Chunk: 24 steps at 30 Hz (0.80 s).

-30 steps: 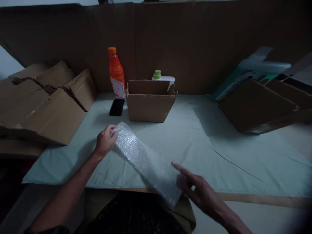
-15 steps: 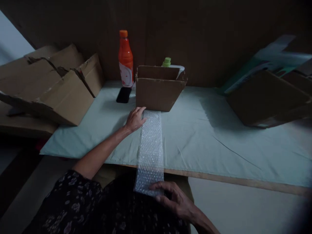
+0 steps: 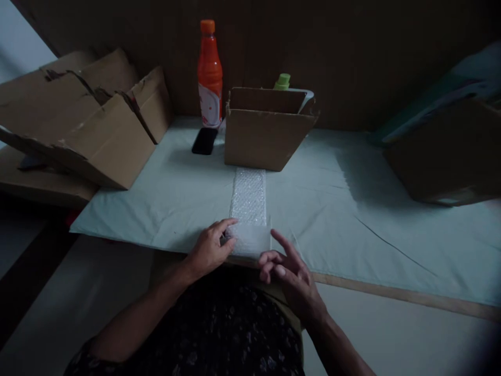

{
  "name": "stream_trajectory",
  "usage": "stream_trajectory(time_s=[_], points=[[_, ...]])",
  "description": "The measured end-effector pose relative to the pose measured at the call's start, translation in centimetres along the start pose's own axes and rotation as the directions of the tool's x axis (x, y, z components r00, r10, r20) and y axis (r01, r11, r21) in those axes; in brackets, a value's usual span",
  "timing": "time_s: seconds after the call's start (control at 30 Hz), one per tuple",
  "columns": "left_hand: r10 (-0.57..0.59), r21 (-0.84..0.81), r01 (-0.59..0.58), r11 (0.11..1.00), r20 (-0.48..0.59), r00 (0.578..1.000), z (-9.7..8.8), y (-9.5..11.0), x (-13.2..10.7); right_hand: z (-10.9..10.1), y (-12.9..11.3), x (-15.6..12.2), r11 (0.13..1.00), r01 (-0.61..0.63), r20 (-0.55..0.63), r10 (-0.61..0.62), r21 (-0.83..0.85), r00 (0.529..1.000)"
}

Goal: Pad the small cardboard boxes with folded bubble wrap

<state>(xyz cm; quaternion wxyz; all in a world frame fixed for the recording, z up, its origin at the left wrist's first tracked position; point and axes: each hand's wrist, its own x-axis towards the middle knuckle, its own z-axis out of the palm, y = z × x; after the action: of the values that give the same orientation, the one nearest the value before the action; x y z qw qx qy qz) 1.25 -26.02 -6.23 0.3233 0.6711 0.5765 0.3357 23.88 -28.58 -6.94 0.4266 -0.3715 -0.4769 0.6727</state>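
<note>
A strip of clear bubble wrap lies on the cloth, its near end doubled back over itself by the table's front edge. My left hand has thumb and index finger on the left side of this folded part, gripping it there. Beside the right end of the fold is my right hand, with the index finger stretched out and the other fingers loosely bent apart. Nothing shows in that hand. The far end of the strip meets the base of a cardboard box.
A red-orange bottle and a black phone are left of the middle box. Behind that box shows a green-capped container. Cut cardboard boxes stand at left, and another dark box at right. Pale green cloth covers the table.
The near end of the bubble wrap, which hung over the edge, is now folded onto the table. My left hand came back toward me; my right hand moved up and forward.
</note>
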Motion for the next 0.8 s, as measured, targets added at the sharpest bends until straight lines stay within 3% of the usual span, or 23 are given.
stream_trajectory(time_s=[0.07,0.1,0.2,0.27,0.33,0.47,0.6,0.8], points=[[-0.014,0.062,0.015,0.998,-0.012,1.0,0.5,-0.8,1.2,-0.6,-0.1,-0.5,0.951,0.114,-0.055,-0.135,-0.287,0.989],[-0.015,0.092,0.016,0.996,-0.006,1.0,0.6,-1.2,1.7,-0.8,-0.1,-0.7,0.879,0.177,-0.043,-0.218,-0.443,0.975],[-0.012,0.175,0.009,0.985,0.016,1.0,1.1,-2.1,2.3,-1.1,0.4,-0.5,0.494,0.36,0.13,-0.44,-0.791,0.889],[-0.002,0.218,-0.001,0.976,0.015,1.0,1.5,-2.3,2.4,-1.0,1.0,0.3,0.251,0.403,0.252,-0.472,-0.88,0.845],[0.023,0.249,-0.02,0.968,-0.009,1.0,1.6,-2.2,2.2,-0.9,1.5,1.3,0.119,0.403,0.319,-0.429,-0.908,0.845],[0.154,0.271,-0.129,0.954,-0.074,0.985,0.7,-1.4,0.9,-0.8,1.7,2.8,0.074,0.423,0.37,-0.368,-0.903,0.853],[0.293,0.234,-0.298,0.925,0.056,0.954,0.2,-0.8,-0.8,-0.7,1.1,3.5,0.148,0.468,0.378,-0.409,-0.871,0.831],[0.238,0.185,-0.223,0.957,-0.064,0.969,1.3,-1.2,-0.3,-0.5,0.6,4.8,0.242,0.394,0.261,-0.44,-0.887,0.859]])
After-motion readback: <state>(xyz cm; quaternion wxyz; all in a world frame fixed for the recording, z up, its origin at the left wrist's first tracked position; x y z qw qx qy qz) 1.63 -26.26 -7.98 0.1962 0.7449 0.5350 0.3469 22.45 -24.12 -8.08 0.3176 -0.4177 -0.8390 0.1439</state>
